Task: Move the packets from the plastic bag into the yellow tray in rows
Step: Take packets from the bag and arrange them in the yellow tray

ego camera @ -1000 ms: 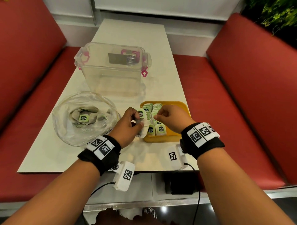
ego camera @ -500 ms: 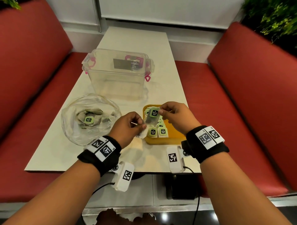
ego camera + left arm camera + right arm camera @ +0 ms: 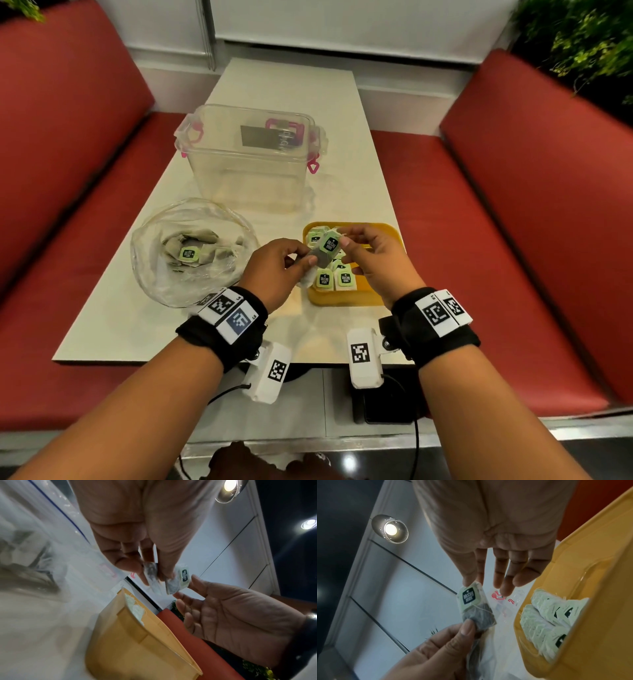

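Observation:
A tea packet (image 3: 328, 245) with a green tag is held above the yellow tray (image 3: 346, 299) by both hands. My right hand (image 3: 346, 243) pinches its top corner with thumb and forefinger (image 3: 469, 580). My left hand (image 3: 301, 260) pinches its dark lower end, and a second packet (image 3: 150, 570) sits in the same fingers, hanging below them. Two rows of packets (image 3: 334, 279) lie in the left part of the tray; the right part is bare. The clear plastic bag (image 3: 161, 281) lies open to the left with several packets (image 3: 188, 253) inside.
A clear plastic box with pink clasps (image 3: 250, 161) stands behind the bag and tray. The white table (image 3: 137, 325) ends just in front of my wrists. Red benches (image 3: 531, 240) run along both sides.
My right hand has risen from the packets at the tray's front and taken the top of a packet held by my left hand. Both hands now hold it higher over the tray.

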### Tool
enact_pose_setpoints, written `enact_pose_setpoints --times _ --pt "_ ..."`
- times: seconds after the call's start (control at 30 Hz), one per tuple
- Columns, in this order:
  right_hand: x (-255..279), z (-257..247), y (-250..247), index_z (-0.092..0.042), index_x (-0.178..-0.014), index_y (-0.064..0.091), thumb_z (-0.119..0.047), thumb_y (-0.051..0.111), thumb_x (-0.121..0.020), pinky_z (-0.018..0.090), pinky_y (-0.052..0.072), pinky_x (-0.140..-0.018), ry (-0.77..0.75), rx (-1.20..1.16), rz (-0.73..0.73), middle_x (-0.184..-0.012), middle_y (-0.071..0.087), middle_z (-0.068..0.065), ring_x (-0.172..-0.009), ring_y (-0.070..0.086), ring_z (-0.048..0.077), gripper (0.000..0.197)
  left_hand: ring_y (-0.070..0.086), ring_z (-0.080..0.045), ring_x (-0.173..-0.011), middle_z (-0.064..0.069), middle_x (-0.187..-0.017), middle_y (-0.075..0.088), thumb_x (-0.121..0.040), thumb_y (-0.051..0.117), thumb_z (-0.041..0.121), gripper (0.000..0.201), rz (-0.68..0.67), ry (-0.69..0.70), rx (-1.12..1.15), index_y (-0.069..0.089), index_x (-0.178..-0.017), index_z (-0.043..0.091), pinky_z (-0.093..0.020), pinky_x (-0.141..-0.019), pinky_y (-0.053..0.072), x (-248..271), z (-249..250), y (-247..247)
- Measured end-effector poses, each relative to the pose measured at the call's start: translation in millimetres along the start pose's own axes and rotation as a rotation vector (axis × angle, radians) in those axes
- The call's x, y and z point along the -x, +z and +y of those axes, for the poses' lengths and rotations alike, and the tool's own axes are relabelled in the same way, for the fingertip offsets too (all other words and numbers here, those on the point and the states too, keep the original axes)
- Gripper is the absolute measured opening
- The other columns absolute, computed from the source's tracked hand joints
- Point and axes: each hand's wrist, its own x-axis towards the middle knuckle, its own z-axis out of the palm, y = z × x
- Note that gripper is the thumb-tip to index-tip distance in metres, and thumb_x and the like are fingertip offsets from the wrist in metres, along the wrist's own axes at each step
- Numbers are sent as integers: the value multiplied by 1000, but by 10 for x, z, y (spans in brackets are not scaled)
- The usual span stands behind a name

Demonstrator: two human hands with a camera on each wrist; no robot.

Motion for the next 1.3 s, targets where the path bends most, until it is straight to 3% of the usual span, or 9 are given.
enact_pose_setpoints --times 0.2,0.33,0.47,0.57,0.8,0.87,1.03,1.17,1.3 --pt "24 -54 -2 -14 -95 64 -25 58 -94 23 45 -63 3 5 9 -84 63 -3 -68 57 4 13 65 -23 -76 -2 -89 69 -88 69 21 10 -1 -27 57 71 -94 13 -42 -75 56 24 -14 27" --pt "30 -57 16 -14 -88 64 -28 60 -93 24 45 -61 0 39 -13 -83 63 0 -70 57 8 16 64 -20 -75 0 -90 69 -88 69 20 10 4 -19 67 71 -95 14 -41 -76 56 16 -2 29" --pt "36 -53 16 -20 -78 63 -20 64 -90 21 44 -56 -55 86 -23 -75 63 -7 -70 53 14 12 63 -18 -77 2 -96 69 -89 68 21 10 -16 -18 83 70 -98 18 -42 -78 56 21 -33 42" --pt "36 -55 3 -21 -76 64 -18 66 -89 17 41 -52 -77 115 -36 -67 60 -14 -57 46 5 13 63 -19 -83 7 -102 65 -90 66 26 9 -28 23 71 67 -98 29 -39 -79 56 55 -66 48" --pt "-1 21 -31 -18 -90 67 -20 68 -88 16 37 -50 -77 173 -23 -66 59 -12 -51 42 6 3 64 -15 -73 7 -92 68 -89 67 18 18 -10 81 92 68 -81 34 -39 -73 57 86 -54 46" --pt "-9 7 -46 -21 -84 66 -20 68 -88 17 37 -51 -84 208 -20 -64 58 -6 -57 44 9 5 63 -14 -75 8 -93 67 -89 67 18 14 -8 83 85 68 -83 31 -36 -74 56 74 -48 53" --pt "-4 -44 -66 -22 -83 67 -19 68 -88 16 41 -56 -115 252 -56 -87 69 17 -67 50 13 6 63 -17 -81 9 -90 64 -87 70 19 6 -26 70 54 67 -85 24 -39 -76 55 52 -51 99" --pt "-8 -36 -67 -12 -94 67 -15 69 -86 13 40 -53 -102 284 -121 -76 63 -4 -56 49 4 8 63 -17 -79 7 -89 65 -87 70 18 2 -15 103 58 69 -85 18 -40 -74 55 15 -63 159" --pt "-62 9 -112 -10 -85 67 -12 67 -87 10 35 -51 -99 429 -168 -66 59 -8 -53 48 -2 3 60 -10 -87 7 -98 61 -88 68 21 11 40 137 4 68 -98 17 -25 -78 52 -20 -124 203"
